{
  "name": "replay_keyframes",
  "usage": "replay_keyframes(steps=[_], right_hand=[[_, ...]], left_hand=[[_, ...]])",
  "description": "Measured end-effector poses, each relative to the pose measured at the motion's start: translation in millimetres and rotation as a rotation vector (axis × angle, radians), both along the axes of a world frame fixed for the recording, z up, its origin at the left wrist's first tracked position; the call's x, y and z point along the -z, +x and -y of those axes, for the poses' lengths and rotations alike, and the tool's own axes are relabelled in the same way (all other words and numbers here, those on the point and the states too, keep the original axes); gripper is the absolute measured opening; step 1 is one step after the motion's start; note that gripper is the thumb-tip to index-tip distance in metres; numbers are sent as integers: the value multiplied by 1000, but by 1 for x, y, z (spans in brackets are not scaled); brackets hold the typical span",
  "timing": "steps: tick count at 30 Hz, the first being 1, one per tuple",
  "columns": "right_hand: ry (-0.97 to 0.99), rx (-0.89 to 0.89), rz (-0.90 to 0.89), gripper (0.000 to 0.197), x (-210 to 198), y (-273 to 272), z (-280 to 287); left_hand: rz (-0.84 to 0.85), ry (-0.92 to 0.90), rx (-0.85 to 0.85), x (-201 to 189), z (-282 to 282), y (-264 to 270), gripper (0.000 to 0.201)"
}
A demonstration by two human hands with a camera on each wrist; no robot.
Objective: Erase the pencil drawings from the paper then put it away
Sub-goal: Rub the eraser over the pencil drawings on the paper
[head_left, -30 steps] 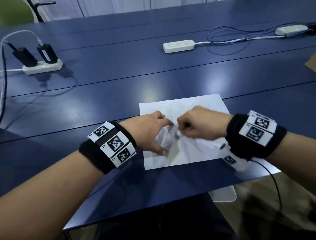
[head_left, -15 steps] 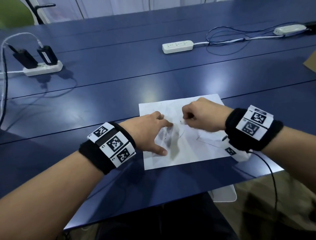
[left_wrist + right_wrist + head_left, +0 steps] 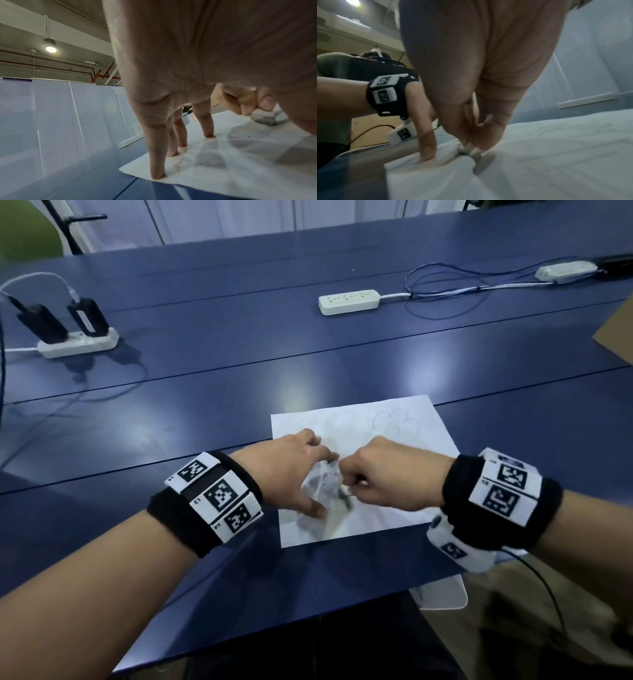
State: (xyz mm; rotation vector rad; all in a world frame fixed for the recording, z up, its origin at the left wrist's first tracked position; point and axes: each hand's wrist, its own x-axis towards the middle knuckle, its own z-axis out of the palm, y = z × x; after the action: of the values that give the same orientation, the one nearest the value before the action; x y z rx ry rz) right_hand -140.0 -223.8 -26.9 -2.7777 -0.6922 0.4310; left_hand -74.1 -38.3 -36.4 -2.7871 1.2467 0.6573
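while the left hand (image 3: 291,474) pins the white paper sheet (image 3: 394,422) on the blue table (image 3: 239,371) with straight spread fingers (image 3: 157,162), the right hand (image 3: 387,474) pinches a small grey-white eraser (image 3: 263,117); short, light strokes away from the pinned side should avoid creasing.

Honestly no real words or numbers to read anywhere. Only signs are the black-and-white square code tags on the wristbands (image 3: 212,494) behind each hand. Tiny letters sit beside those tags but they're too small to make out.
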Motion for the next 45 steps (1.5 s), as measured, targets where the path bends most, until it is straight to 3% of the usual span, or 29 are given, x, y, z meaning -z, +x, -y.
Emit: replay_keyframes(steps=[5, 11, 16, 21, 26, 31, 36, 40, 45], right_hand=[[-67, 285, 119, 13, -2, 36, 34], [3, -11, -5, 7, -2, -2, 10], [-57, 209, 129, 13, -5, 28, 30], [-11, -20, 1, 9, 0, -3, 9], [-54, 200, 140, 13, -4, 22, 31], [-4, 39, 39, 14, -3, -1, 11], [-20, 230, 122, 17, -4, 22, 34], [13, 54, 33, 14, -3, -1, 11], [-24, 250, 111, 19, -7, 25, 28]], left_hand=[[-8, 7, -10, 0, -1, 0, 94], [-5, 10, -14, 0, -1, 0, 95], [-7, 23, -16, 1, -2, 1, 94], [1, 25, -19, 1, -1, 1, 96], [-2, 35, -16, 1, -1, 2, 94], [7, 37, -13, 1, 0, 2, 96], [3, 36, -16, 3, -2, 2, 94], [7, 37, -8, 4, -1, 3, 97], [5, 31, -8, 5, -2, 5, 95]])
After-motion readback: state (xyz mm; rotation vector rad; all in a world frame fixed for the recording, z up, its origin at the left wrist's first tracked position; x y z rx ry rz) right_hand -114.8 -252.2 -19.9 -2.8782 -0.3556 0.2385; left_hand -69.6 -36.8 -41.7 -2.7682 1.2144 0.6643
